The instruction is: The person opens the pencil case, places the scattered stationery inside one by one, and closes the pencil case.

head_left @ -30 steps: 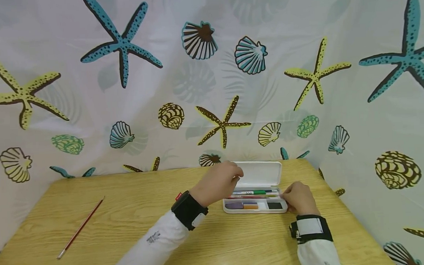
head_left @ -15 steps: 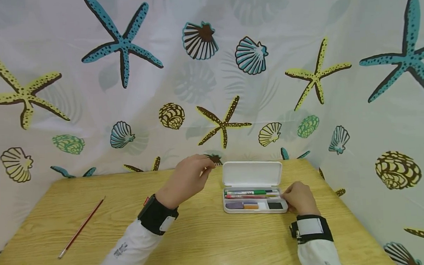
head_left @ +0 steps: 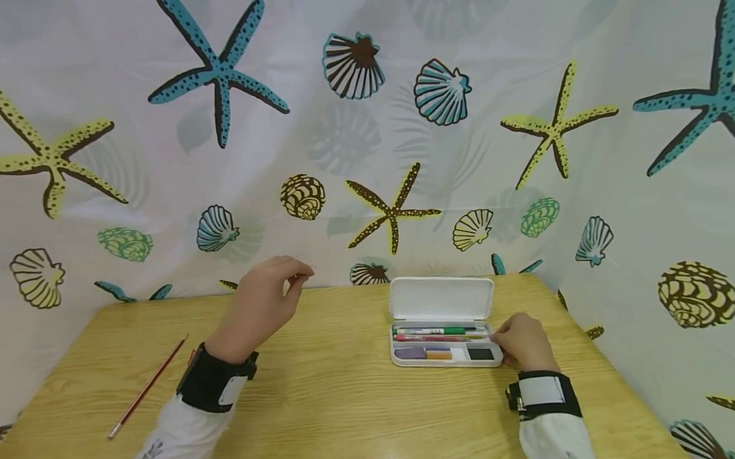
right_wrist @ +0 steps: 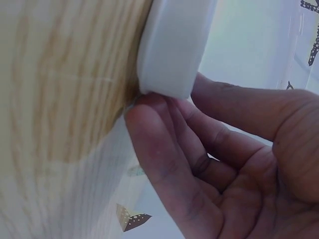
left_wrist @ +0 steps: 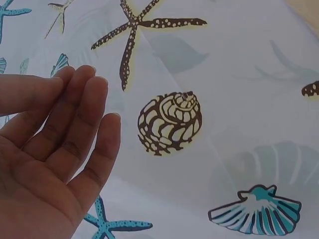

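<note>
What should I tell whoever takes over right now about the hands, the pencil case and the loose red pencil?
Left hand: raised above the wooden table, fingers relaxed, holding nothing, between case and pencil.
Right hand: fingers and thumb pinch the right end of the white plastic pencil case, steadying it.
The case sits at the table's right rear, lid open and upright; pens and small erasers lie inside.
The thin red pencil lies alone near the table's left edge, apart from both hands.
Done: case open. Left, likely: fetch the pencil, put it in, shut the lid.
</note>
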